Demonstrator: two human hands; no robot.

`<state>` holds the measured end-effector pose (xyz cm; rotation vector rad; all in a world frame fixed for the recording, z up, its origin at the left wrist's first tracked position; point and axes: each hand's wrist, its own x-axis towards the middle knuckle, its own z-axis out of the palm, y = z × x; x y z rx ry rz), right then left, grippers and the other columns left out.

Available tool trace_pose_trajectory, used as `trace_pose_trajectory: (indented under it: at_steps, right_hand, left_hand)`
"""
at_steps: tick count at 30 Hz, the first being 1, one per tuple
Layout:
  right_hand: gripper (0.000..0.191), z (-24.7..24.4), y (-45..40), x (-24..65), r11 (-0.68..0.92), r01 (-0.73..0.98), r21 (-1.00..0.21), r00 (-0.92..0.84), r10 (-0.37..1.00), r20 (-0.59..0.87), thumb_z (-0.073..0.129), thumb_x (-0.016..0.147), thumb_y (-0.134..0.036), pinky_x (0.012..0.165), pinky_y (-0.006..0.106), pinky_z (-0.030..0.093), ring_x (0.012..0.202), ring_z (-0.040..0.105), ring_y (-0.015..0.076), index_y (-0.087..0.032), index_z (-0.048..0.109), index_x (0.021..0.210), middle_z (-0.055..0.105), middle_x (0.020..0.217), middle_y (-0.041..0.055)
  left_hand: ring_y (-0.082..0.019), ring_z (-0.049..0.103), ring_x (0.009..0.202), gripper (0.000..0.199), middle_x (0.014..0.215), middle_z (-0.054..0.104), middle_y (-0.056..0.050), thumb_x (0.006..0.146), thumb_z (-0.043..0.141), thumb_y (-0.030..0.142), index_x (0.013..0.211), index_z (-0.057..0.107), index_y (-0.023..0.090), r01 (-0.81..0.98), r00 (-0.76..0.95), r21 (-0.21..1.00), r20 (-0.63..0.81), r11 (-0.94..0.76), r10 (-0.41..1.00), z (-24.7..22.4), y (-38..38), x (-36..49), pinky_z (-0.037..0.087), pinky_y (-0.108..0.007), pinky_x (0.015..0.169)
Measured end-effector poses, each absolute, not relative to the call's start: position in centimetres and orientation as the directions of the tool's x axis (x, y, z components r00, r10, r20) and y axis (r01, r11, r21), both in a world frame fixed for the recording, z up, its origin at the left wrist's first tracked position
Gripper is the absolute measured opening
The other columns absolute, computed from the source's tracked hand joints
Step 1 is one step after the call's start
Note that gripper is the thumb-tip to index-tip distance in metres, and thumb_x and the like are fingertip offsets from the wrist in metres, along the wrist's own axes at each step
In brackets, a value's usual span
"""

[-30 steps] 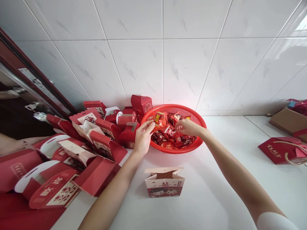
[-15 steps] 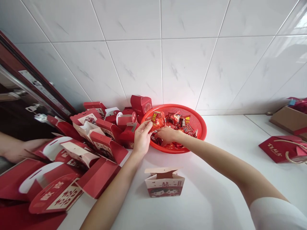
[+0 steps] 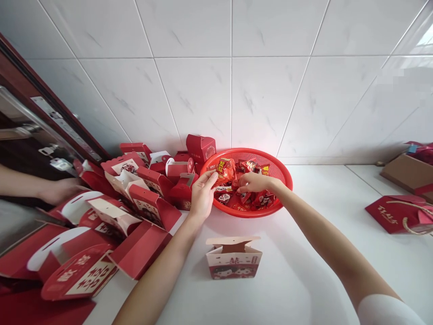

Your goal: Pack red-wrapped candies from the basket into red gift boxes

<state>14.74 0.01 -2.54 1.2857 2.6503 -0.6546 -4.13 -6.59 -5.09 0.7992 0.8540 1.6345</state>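
My left hand pinches a shiny red candy packet with yellow lettering over the left side of a red plastic basket. Inside the basket lie several wrapped candies, mostly red. My right hand reaches in at the middle, its bent fingers closed at a small red wrapped candy; the fingertips are partly hidden. In front of the basket stands a small cardboard gift box, pink and red with cartoon faces, its top flaps open.
Many red and cream gift boxes crowd the left. Another person's hand is beside them at the far left. A red box with a rope handle and a brown carton stand on the right. A tiled wall rises behind.
My right hand has shifted right and slightly up within the basket, uncovering candies on the left. My left hand keeps the packet almost in place. The other person's hand has moved slightly right.
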Motion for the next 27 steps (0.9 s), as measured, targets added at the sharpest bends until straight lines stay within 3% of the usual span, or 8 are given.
trace_pose_trajectory:
  at_steps: [4,8,11,14,19,22,24,27]
  right_hand:
    - [0.03,-3.1,0.1,15.8,0.491,0.742,-0.456,-0.641,0.72,-0.267,0.058,0.096,-0.039,0.067,0.029,0.045,0.074,0.061,0.0172,-0.016,0.067,0.078,0.071,0.086,0.0055]
    - [0.03,-3.5,0.0,16.4,0.402,0.66,-0.634,-0.654,0.723,-0.223,0.074,0.079,-0.041,0.063,0.03,0.04,0.065,0.054,0.0153,-0.019,0.06,0.066,0.062,0.07,-0.0003]
    - [0.031,-3.7,-0.1,16.7,0.384,0.629,-0.676,-0.657,0.727,-0.198,0.078,0.071,-0.039,0.063,0.03,0.038,0.065,0.052,0.0156,-0.02,0.056,0.061,0.059,0.066,-0.002]
    - [0.032,-4.0,0.0,16.8,0.399,0.569,-0.719,-0.647,0.757,-0.092,0.078,0.066,-0.034,0.062,0.029,0.036,0.067,0.051,0.0154,-0.021,0.05,0.059,0.054,0.064,-0.0037]
    - [0.04,-4.5,0.1,17.1,0.377,0.453,-0.808,-0.516,0.85,0.107,0.074,0.063,-0.028,0.055,0.027,0.028,0.056,0.037,0.0104,-0.024,0.035,0.062,0.038,0.058,-0.0089]
    - [0.04,-4.7,-0.2,17.5,0.314,0.371,-0.874,-0.5,0.86,0.097,0.073,0.071,-0.037,0.056,0.028,0.038,0.059,0.051,0.0137,-0.025,0.035,0.072,0.045,0.061,-0.008]
    - [0.038,-4.6,-0.7,17.8,0.239,0.25,-0.938,-0.491,0.866,0.089,0.074,0.075,-0.041,0.064,0.032,0.05,0.07,0.064,0.0186,-0.026,0.04,0.082,0.054,0.07,-0.0055]
    - [0.034,-4.0,-1.8,18.2,0.161,0.114,-0.98,-0.465,0.881,0.091,0.073,0.08,-0.04,0.078,0.038,0.057,0.08,0.069,0.0201,-0.024,0.048,0.097,0.065,0.088,-0.0001]
  left_hand:
    - [-0.015,0.071,0.078,0.041,0.079,0.076,0.001,0.053,0.098,0.044,0.078,0.076,0.02,-0.491,-0.191,0.854,0.088,-0.173,0.978,-5.0,-6.6,-4.1,0.053,-0.027,0.074]
    - [-0.016,0.071,0.077,0.04,0.079,0.076,0.001,0.053,0.098,0.043,0.077,0.076,0.021,-0.493,-0.2,0.851,0.09,-0.18,0.976,-5.0,-6.6,-4.0,0.053,-0.027,0.073]
    - [-0.014,0.07,0.077,0.039,0.079,0.076,0.002,0.053,0.098,0.043,0.077,0.077,0.021,-0.502,-0.206,0.846,0.088,-0.183,0.975,-5.1,-6.6,-4.0,0.052,-0.026,0.073]
    - [-0.014,0.07,0.077,0.04,0.079,0.076,0.002,0.051,0.099,0.044,0.076,0.077,0.021,-0.509,-0.213,0.84,0.087,-0.186,0.973,-5.2,-6.6,-4.0,0.051,-0.025,0.073]
    - [-0.014,0.069,0.08,0.041,0.082,0.076,0.001,0.051,0.099,0.044,0.077,0.078,0.021,-0.5,-0.231,0.84,0.104,-0.21,0.967,-5.2,-6.6,-3.9,0.052,-0.026,0.077]
    - [-0.015,0.069,0.081,0.04,0.082,0.076,0.001,0.052,0.098,0.043,0.079,0.078,0.021,-0.469,-0.252,0.853,0.12,-0.229,0.96,-5.4,-6.5,-3.8,0.052,-0.027,0.081]
    - [-0.016,0.069,0.084,0.039,0.083,0.075,0.001,0.055,0.096,0.043,0.082,0.079,0.02,-0.422,-0.258,0.872,0.148,-0.249,0.955,-5.7,-6.5,-3.8,0.052,-0.028,0.085]
    - [-0.017,0.069,0.088,0.035,0.086,0.076,0.0,0.062,0.093,0.044,0.085,0.08,0.021,-0.321,-0.244,0.903,0.212,-0.285,0.946,-6.0,-6.6,-3.8,0.052,-0.029,0.088]
